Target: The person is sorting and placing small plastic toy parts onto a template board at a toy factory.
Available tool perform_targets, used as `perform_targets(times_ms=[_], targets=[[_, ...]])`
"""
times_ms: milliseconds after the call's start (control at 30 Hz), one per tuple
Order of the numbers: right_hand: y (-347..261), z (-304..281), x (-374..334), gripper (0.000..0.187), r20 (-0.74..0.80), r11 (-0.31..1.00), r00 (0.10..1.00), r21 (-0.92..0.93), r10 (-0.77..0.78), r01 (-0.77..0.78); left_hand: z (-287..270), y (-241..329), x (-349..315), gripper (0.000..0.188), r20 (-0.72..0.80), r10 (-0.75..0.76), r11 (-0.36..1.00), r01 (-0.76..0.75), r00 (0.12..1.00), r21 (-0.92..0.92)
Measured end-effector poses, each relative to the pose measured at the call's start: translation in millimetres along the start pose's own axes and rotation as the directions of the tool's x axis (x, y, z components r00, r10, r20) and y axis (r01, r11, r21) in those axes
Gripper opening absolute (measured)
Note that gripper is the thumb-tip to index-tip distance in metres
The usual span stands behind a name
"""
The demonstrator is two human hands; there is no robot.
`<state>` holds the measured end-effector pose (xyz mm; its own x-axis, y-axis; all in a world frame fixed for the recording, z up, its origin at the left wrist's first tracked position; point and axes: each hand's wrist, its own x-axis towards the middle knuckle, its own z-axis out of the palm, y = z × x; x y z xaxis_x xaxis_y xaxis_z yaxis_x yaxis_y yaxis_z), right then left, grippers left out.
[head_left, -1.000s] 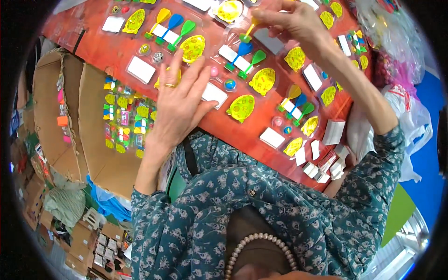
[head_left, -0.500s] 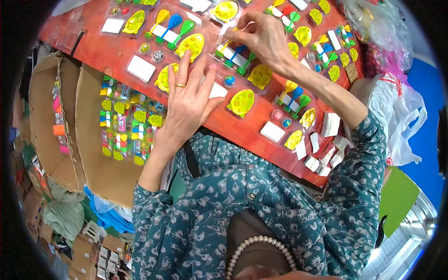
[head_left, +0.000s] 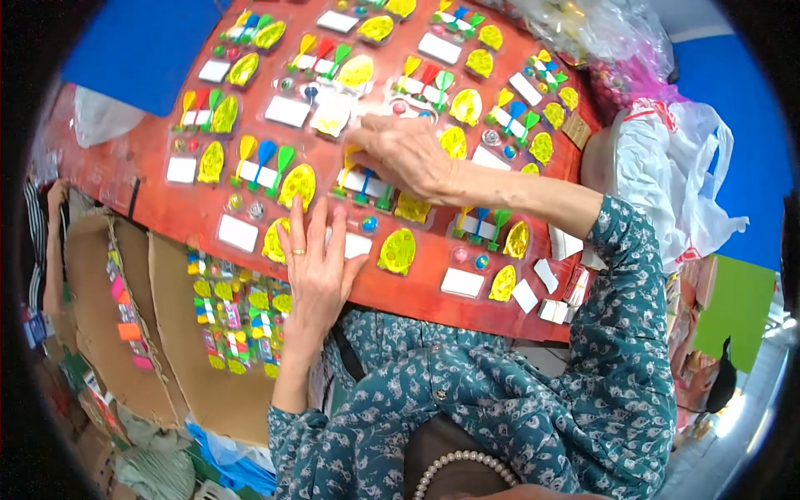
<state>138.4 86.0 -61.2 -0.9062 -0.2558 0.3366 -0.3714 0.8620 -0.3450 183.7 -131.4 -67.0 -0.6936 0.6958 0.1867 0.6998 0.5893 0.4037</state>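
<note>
Head view: your left hand point(head_left: 317, 262) is low and flat by the near edge of the red table point(head_left: 417, 298), fingers spread apart, clamped on nothing, gold ring point(head_left: 298, 252) showing. Its fingertips come up to the pink ball point(head_left: 339, 212); its thumb lies along the white card point(head_left: 358, 243). Contact with either, can't tell.

Your right hand point(head_left: 408, 162) reaches in from the right, palm down, fingers bent and bunched over the yellow dart point(head_left: 351, 158). Can't tell if they are clamped on it, tips partly hidden.

That dart is at the left end of a row, with the blue dart point(head_left: 366, 185) and green dart point(head_left: 385, 197) beside it, both under your right hand's lower side. All three sit in a clear plastic tray, between your two hands. Right of the green dart: upper yellow piece point(head_left: 412, 208). Blue ball point(head_left: 369, 224) is just right of the pink one, lower yellow piece point(head_left: 397, 252) right of the white card.

More filled trays all around. Cardboard box point(head_left: 175, 308) to your left, white plastic bag point(head_left: 662, 179) to your right.
</note>
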Motion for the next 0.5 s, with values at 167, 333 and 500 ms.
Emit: perform_targets(times_ms=[167, 333, 500], targets=[[-5, -12, -19, 0.018, 0.038, 0.998, 0.999, 0.061, 0.008, -0.010, 6, 3, -4, 0.061, -0.012, 0.018, 0.999, -0.018, 1.000, 0.048], [-25, -38, -48, 0.016, 0.180, 0.993, 0.982, 0.100, 0.047, -0.066, 11, 9, -8, 0.059, 0.001, 0.039, 0.995, -0.039, 0.999, 0.094], [-17, -46, -84, 0.013, 0.185, 0.990, 0.977, 0.075, 0.105, -0.120, 27, 11, 2, 0.052, -0.015, 0.001, 0.991, 0.001, 1.000, 0.131]])
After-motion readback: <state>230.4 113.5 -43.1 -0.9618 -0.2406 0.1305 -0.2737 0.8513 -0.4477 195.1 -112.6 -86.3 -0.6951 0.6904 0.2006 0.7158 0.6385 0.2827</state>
